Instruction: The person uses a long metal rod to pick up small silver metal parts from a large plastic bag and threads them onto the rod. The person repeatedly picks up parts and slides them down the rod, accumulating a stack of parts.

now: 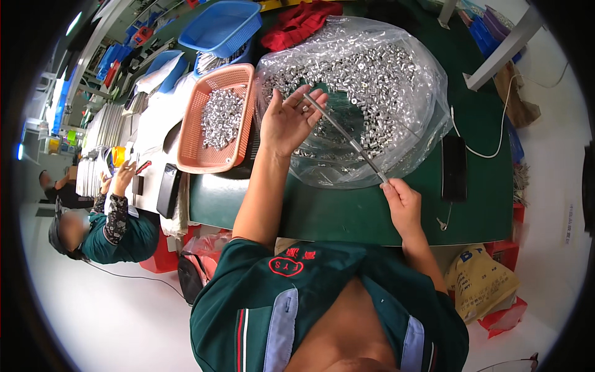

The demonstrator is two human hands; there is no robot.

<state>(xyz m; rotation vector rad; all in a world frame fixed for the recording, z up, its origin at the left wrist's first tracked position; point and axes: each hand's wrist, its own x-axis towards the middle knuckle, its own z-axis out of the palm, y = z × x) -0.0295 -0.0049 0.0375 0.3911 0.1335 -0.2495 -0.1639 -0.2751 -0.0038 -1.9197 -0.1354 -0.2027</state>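
My right hand (403, 203) is closed around the near end of a thin metal rod (343, 132). The rod slants up and left over a clear plastic bag (427, 133), which lies spread open on the green table. Inside the bag is a mass of small silvery metal pieces (372, 77), with a bare green patch showing in the middle. My left hand (288, 124) is palm up with its fingers apart. The rod's far end lies over those fingers; whether it touches them I cannot tell.
Left of the bag stands an orange basket (186, 144) with similar small metal pieces. Blue bins (217, 28) and a red cloth (297, 25) sit at the back. A dark phone (453, 167) lies on the right, near a white cable (508, 105). Another person (118, 232) works at far left.
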